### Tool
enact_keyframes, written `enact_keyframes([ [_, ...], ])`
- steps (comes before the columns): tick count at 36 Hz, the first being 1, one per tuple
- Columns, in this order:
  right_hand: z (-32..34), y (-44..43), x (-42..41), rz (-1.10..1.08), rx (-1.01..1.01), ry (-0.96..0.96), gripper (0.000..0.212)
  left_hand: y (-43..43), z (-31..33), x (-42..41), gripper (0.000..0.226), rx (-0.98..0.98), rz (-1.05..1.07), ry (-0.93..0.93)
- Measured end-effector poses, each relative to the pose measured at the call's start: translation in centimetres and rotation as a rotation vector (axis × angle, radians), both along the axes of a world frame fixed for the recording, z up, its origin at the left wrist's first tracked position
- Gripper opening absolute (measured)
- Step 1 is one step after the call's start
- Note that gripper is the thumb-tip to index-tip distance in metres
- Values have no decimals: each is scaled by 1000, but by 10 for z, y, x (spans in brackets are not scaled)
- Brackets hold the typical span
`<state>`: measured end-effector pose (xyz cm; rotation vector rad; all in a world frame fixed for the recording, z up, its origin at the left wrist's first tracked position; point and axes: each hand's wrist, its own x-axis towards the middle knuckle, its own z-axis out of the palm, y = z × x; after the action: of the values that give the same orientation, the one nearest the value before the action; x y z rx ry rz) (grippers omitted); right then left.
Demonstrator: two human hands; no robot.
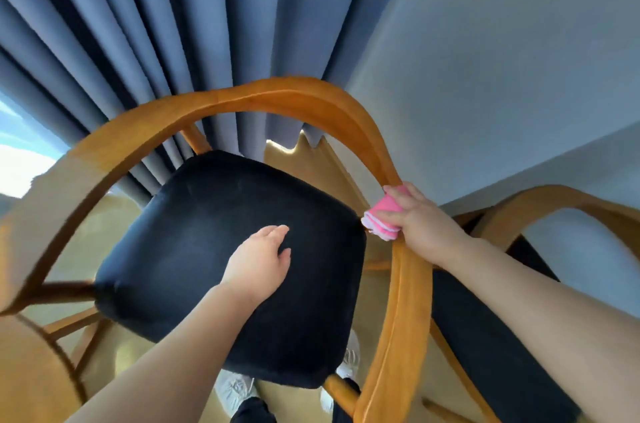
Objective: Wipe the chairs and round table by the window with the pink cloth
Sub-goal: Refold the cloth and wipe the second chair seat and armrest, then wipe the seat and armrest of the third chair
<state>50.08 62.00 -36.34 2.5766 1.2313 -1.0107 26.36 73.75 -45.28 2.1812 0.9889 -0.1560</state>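
Note:
A wooden chair (242,100) with a curved orange-brown rail and a black padded seat (214,249) fills the middle of the view. My right hand (419,225) grips the folded pink cloth (382,218) and presses it round the chair's right arm rail. My left hand (258,261) hovers over the black seat with its fingers relaxed and holds nothing. A second chair (554,204) of the same kind stands at the right, partly behind my right arm. The round table shows only as a wooden edge (31,374) at the lower left.
Blue-grey curtains (156,24) hang close behind the chair, with bright window light (20,159) at the left. A pale wall (502,59) stands at the right. The floor (311,163) is tan; my shoes (235,388) show under the seat.

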Motion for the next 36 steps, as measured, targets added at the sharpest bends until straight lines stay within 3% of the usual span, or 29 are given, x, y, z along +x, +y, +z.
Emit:
enact_keyframes([
  [3,35,-31,-28,-194,242,169,63,-9,59,9,42,-26,-21,-164],
  [5,59,-50,-46,-170,300,208,60,-16,100,14,41,-73,-19,-266],
  [10,117,-94,-86,134,517,100,36,-39,186,25,40,-384,-71,-357],
  [12,139,-110,-100,137,644,58,34,-52,216,29,35,-573,-130,-360],
  [15,165,-133,-112,39,773,21,33,-70,245,34,22,-636,-299,-375],
  [21,191,-186,-110,-294,746,-55,37,-104,282,52,29,-639,-394,-362],
  [27,196,-243,-111,-431,897,-88,38,-164,306,69,24,-718,-367,-327],
  [36,184,-366,-111,-573,991,329,52,-310,294,89,25,-646,-405,-299],
])
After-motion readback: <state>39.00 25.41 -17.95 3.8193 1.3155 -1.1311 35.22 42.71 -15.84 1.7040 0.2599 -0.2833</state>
